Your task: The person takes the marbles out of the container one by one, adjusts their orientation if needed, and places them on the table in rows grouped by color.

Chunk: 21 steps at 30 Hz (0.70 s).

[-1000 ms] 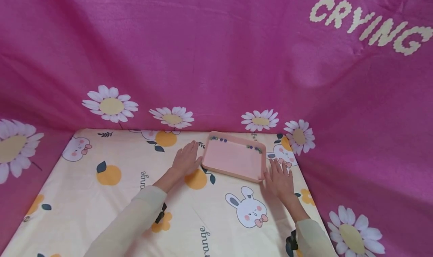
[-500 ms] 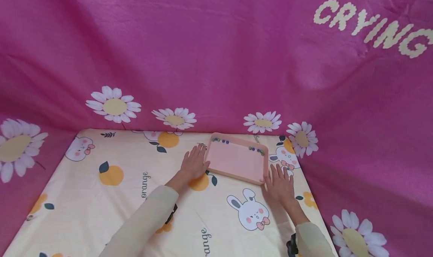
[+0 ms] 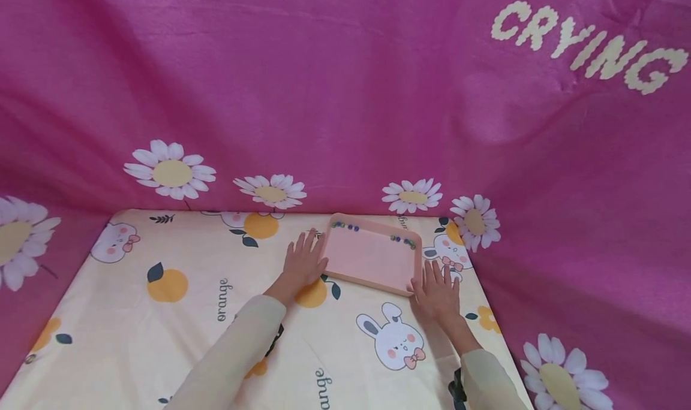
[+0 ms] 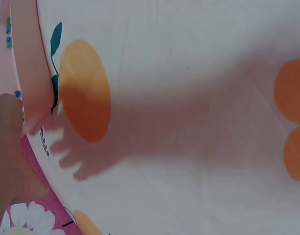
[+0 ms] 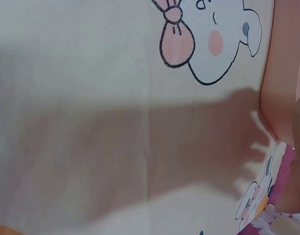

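A shallow pink tray [image 3: 372, 256] lies slightly askew toward the back of the table. Small round blue and green marbles [image 3: 345, 226] sit along its far wall, in a left cluster and a right cluster of marbles [image 3: 403, 241]. My left hand [image 3: 302, 262] is at the tray's left side, fingers stretched forward, thumb at the rim. At the near right corner is my right hand [image 3: 438, 291], its fingers extended, thumb side against the tray. In the left wrist view, part of the left hand [image 4: 10, 152] covers some of the tray [image 4: 32, 73].
A cream tablecloth [image 3: 205, 314] printed with rabbits, oranges and lettering covers the table. Magenta cloth walls [image 3: 335, 98] with daisies rise behind and at both sides, close to the tray's far edge.
The left hand has come in toward the tray's left edge, its thumb now at the rim. The right hand stays by the right corner. The whole view shifts slightly.
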Tool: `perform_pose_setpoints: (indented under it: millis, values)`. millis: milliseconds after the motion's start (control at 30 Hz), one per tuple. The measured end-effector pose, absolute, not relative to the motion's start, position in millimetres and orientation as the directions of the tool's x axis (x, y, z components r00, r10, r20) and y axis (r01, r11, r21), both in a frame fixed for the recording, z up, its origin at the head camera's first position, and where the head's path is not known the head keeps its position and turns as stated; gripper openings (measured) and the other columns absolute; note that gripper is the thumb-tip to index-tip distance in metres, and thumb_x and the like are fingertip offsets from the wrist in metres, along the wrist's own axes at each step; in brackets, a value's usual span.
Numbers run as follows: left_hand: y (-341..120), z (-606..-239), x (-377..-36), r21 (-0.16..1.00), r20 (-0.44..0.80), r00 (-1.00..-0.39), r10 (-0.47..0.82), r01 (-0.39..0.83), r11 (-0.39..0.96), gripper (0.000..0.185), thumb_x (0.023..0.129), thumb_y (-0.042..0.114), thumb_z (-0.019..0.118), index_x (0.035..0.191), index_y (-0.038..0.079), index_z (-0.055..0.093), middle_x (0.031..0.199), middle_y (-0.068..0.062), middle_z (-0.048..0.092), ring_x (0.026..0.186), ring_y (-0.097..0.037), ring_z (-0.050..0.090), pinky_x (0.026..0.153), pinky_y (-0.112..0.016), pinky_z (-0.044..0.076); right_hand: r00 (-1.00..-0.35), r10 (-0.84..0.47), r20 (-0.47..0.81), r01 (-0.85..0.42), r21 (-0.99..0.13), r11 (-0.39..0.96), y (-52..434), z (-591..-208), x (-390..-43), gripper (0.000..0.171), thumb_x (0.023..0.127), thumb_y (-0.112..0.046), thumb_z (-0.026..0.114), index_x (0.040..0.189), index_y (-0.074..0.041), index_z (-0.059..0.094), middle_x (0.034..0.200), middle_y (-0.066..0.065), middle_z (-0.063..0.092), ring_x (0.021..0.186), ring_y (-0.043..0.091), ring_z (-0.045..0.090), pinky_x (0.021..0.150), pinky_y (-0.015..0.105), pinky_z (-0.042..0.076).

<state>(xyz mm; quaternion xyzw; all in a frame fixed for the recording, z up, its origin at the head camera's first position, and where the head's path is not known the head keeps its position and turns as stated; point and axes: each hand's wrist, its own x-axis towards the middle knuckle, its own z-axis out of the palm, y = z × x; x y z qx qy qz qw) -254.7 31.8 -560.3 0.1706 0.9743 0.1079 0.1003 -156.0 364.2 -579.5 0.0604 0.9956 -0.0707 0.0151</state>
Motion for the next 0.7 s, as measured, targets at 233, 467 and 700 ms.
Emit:
perform_pose_setpoints:
  millis: [233,467,700]
  values:
    - [29,-565,-260,0.247,-0.172,-0.925,0.34,0.294,0.923,0.073,0.103,0.046,0.045,0.161,0.013,0.015,0.167,-0.013,0.007,0.151,-0.035,0.007,0.118,-0.057,0.012,-0.991,0.118,-0.067,0.128,-0.18,0.975,363,-583,-160,0.076,0.103,-0.052,0.036,0.16,-0.005,0.017,0.163,0.021,0.015,0.148,0.047,0.003,0.113,0.07,0.003]
    - [30,-570,-265,0.26,-0.172,-0.918,0.356,0.307,0.916,0.074,0.104,0.046,0.042,0.16,0.007,0.014,0.167,-0.012,0.008,0.151,-0.032,0.008,0.119,-0.056,0.01,-0.983,0.138,-0.124,0.159,-0.174,0.972,363,-585,-162,0.074,0.103,-0.049,0.034,0.16,-0.006,0.012,0.164,0.021,0.008,0.148,0.047,-0.003,0.113,0.069,-0.001]
    - [34,-572,-266,0.259,-0.208,-0.904,0.373,0.317,0.912,0.07,0.104,0.042,0.04,0.16,0.007,0.015,0.167,-0.011,0.008,0.152,-0.031,0.006,0.119,-0.057,0.009,-0.978,0.155,-0.138,0.178,-0.176,0.968,361,-582,-161,0.072,0.104,-0.044,0.035,0.16,-0.006,0.012,0.164,0.021,0.009,0.147,0.048,-0.002,0.113,0.069,0.0]
